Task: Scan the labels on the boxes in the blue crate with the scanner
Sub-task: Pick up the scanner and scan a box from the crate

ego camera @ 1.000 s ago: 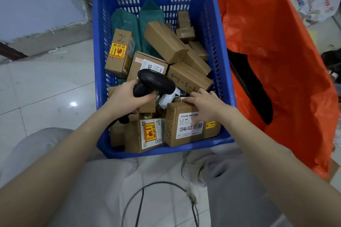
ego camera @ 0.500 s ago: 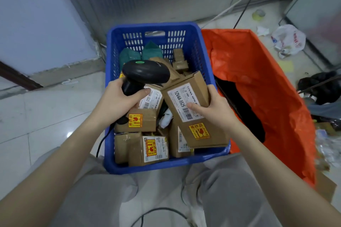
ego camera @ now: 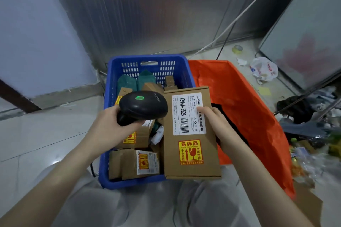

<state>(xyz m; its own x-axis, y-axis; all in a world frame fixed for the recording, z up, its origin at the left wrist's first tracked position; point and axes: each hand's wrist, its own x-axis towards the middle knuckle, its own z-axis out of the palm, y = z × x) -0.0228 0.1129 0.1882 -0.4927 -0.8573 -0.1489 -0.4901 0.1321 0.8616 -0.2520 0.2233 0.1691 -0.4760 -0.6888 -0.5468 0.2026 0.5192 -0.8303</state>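
Left hand (ego camera: 108, 127) grips the scanner (ego camera: 143, 107) beside a labelled box (ego camera: 191, 134) that the right hand (ego camera: 219, 127) holds above the crate (ego camera: 110, 86).

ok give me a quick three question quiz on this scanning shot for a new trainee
1. True or false: the left hand holds the black scanner.
2. Multiple choice: what lies directly to the right of the blue crate? A) a metal shelf B) an orange bag C) a second blue crate
3. Fill in: the right hand holds up a cardboard box whose white label reads 12V4A-____.

Key
1. True; a green light shows on the scanner's top.
2. B, the orange bag.
3. 5525; a yellow and red fragile sticker sits below the label.
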